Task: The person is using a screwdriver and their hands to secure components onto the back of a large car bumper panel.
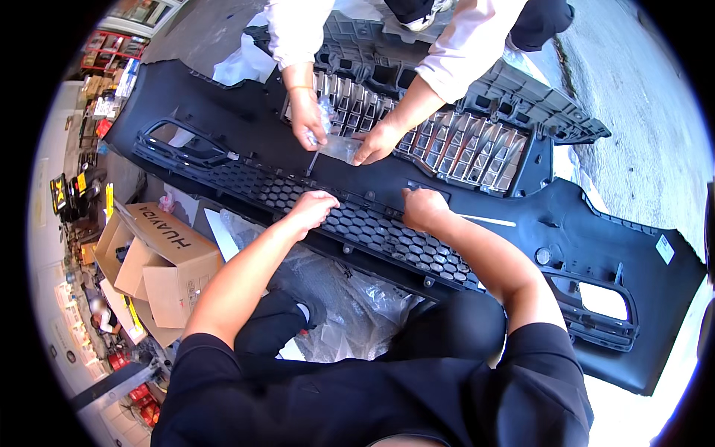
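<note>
Outdoor concrete, black bumper (223,119); honeycomb mesh (365,227) under left hand (313,208) and right hand (423,208), each grip fisted on it.

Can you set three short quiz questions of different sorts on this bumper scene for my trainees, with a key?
1. True or false: both of the wearer's hands rest on the honeycomb mesh grille of the black bumper.
2. Multiple choice: the co-worker's hands are at A) the cardboard box, B) the chrome grille, C) the fog-lamp opening.
3. Fill in: the open box on the wearer's left is made of ____.

Key
1. True: left hand and right hand are both on the mesh.
2. B: they hold a small clear bag by the chrome grille.
3. Cardboard.
</note>
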`<act>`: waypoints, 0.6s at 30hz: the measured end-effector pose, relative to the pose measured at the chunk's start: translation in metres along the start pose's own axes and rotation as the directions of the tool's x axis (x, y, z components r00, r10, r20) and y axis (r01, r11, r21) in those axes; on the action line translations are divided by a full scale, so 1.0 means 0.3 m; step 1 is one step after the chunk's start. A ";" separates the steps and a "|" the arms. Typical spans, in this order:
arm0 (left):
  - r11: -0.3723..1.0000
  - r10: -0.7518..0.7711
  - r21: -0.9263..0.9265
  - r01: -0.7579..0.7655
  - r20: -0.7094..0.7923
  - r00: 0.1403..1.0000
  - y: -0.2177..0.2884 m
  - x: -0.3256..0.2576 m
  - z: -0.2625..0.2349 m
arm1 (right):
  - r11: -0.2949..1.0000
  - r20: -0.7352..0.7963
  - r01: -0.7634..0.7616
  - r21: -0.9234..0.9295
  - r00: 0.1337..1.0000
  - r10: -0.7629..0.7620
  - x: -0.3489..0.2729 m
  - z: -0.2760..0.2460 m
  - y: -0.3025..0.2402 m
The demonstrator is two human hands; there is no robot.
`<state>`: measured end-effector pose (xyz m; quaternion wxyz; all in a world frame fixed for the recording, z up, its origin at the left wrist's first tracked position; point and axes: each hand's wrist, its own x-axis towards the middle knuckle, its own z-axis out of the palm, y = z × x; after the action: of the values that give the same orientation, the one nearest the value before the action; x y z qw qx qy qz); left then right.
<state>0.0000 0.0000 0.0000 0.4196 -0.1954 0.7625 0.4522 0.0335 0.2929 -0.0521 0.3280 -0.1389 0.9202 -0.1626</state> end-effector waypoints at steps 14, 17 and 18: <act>0.659 0.015 0.718 -0.224 0.285 0.958 0.134 -0.235 -0.006 | 1.000 -0.020 -0.012 0.007 1.000 0.012 -0.070 0.010 0.086; 0.724 -0.067 0.680 -0.116 0.238 0.969 0.173 -0.293 -0.036 | 1.000 0.023 0.028 -0.010 0.999 -0.028 -0.106 -0.040 0.083; 0.803 -0.140 0.596 -0.018 0.217 0.966 0.175 -0.320 -0.050 | 0.998 0.036 0.051 0.037 0.998 -0.052 -0.135 -0.080 0.057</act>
<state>0.0123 0.0064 0.1094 0.5668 -0.0206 0.7994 0.1984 0.0456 0.3279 -0.0187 0.3432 -0.1594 0.9069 -0.1851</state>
